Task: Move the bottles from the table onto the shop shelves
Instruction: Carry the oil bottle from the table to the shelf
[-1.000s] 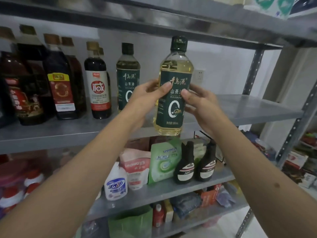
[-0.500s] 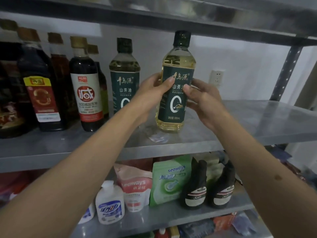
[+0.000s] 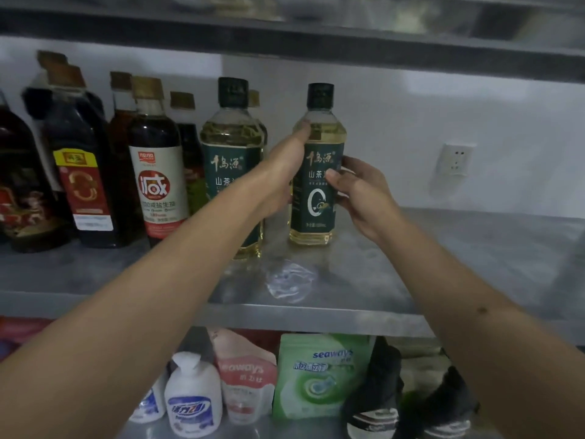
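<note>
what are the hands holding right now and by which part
Both hold one tea-oil bottle standing on the shelf: left hand on its shoulder and left side, right hand on the label's right side.

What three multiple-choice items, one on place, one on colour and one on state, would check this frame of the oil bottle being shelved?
1. Where is the held oil bottle?
A. right of the matching oil bottle
B. on the lower shelf
C. left of the soy sauce bottle

2. What colour is its cap?
A. red
B. dark green
C. white

3. How is the bottle?
A. lying down
B. upright, gripped by both hands
C. upright, untouched

Key: 1 A, it stands on the grey shelf to the twin's right. 2 B, the cap looks dark green. 3 B, the left hand and right hand grip its sides.
</note>
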Demonstrator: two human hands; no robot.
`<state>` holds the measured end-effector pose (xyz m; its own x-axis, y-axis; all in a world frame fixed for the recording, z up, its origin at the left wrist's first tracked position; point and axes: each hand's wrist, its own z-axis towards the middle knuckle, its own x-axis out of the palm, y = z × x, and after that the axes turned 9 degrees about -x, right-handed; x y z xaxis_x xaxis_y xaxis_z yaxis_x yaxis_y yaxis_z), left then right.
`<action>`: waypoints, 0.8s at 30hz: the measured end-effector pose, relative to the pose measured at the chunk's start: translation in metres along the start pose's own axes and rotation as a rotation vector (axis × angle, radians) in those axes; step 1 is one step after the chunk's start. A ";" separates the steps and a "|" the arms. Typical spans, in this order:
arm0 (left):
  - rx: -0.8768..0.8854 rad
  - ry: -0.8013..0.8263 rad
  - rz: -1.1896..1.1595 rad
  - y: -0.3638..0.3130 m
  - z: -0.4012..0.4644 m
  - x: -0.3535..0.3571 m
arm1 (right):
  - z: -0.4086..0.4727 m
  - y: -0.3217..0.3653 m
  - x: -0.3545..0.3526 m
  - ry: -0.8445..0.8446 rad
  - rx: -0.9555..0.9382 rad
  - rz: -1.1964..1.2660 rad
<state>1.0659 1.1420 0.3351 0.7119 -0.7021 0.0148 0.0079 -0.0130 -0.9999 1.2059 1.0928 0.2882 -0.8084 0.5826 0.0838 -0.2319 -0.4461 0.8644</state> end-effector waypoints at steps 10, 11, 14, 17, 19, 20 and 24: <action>0.054 -0.082 -0.136 -0.001 0.033 0.006 | 0.034 -0.015 0.006 0.014 0.033 -0.012; 0.057 -0.091 -0.138 0.000 0.035 0.007 | 0.036 -0.016 0.006 0.010 0.036 -0.013; 0.054 -0.102 -0.113 0.001 0.041 0.007 | 0.039 -0.020 0.006 -0.006 0.052 -0.021; 0.038 -0.113 -0.056 0.006 0.048 0.008 | 0.040 -0.023 0.005 -0.010 0.069 -0.016; 0.041 -0.123 -0.018 0.008 0.053 0.007 | 0.040 -0.023 0.004 -0.003 0.082 -0.017; 0.041 -0.123 -0.009 0.008 0.055 0.007 | 0.040 -0.022 0.003 0.004 0.089 -0.023; 0.053 -0.117 0.023 0.011 0.062 0.005 | 0.039 -0.018 0.001 0.026 0.113 -0.045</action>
<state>1.1134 1.1821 0.3239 0.7895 -0.6138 -0.0052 0.0260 0.0418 -0.9988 1.2305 1.1284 0.2923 -0.8129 0.5815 0.0321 -0.2069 -0.3399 0.9174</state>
